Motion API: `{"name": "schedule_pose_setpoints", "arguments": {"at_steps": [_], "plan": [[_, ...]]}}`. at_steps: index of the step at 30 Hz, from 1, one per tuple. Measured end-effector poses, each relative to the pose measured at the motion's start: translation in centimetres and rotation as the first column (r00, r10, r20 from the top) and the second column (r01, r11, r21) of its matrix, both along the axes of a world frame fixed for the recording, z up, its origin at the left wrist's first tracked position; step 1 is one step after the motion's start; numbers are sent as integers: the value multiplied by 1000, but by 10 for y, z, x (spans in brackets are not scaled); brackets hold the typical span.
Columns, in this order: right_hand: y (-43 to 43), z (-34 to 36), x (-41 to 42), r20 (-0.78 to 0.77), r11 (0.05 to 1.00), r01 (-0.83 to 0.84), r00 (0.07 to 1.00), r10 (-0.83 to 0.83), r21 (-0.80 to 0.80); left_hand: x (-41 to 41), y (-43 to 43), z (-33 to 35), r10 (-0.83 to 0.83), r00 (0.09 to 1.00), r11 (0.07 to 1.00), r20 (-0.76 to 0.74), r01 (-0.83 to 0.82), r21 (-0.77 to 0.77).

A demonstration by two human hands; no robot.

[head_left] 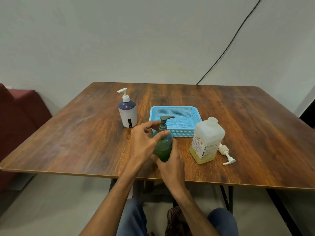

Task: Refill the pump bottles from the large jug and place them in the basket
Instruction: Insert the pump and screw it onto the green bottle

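A green pump bottle [163, 147] with a grey pump head stands on the table [71, 142] in front of the blue basket [172, 116]. My right hand [170, 165] grips its lower body from the near side. My left hand [144, 142] is at the bottle's shoulder and pump collar, thumb against the collar, fingers curled round its far side. A white and navy pump bottle [127, 113] stands left of the basket. The large jug [207, 140], translucent with yellowish liquid low inside, stands right of the green bottle. The basket holds nothing.
A loose white pump head [226, 153] lies on the table right of the jug. A black cable [230, 43] runs down the wall behind the table. A dark red seat [18, 116] stands at the left.
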State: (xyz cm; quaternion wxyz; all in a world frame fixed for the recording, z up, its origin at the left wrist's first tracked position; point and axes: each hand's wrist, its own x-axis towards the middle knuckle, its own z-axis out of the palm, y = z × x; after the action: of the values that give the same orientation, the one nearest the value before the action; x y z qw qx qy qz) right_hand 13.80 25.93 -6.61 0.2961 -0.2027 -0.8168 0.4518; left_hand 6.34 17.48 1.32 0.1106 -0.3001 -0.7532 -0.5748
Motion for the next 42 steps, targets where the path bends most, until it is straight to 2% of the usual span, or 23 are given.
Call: {"name": "schedule_pose_setpoints", "arguments": {"at_steps": [6, 18, 24, 32, 38, 42], "plan": [[0, 0, -1, 3, 1000, 5, 1000, -5, 1, -6, -6, 9, -107, 994, 991, 34, 109, -76], [-1, -1, -1, -17, 1000, -17, 1000, 17, -13, 11, 9, 6, 164, 986, 977, 12, -164, 133], [-1, -1, -1, -30, 1000, -19, 999, 19, -19, 13, 11, 7, 164, 986, 977, 7, -164, 140], [0, 0, 0, -40, 1000, -6, 999, 6, 6, 8, 3, 0, 27, 998, 994, 62, -33, 100], [1, -1, -1, -41, 1000, 5, 999, -4, 26, -10, -9, 8, -199, 967, 980, 160, 200, 7], [1, 0, -1, -45, 1000, 3, 999, -2, 27, -17, -12, 14, -263, 953, 961, 150, 273, -49]]}}
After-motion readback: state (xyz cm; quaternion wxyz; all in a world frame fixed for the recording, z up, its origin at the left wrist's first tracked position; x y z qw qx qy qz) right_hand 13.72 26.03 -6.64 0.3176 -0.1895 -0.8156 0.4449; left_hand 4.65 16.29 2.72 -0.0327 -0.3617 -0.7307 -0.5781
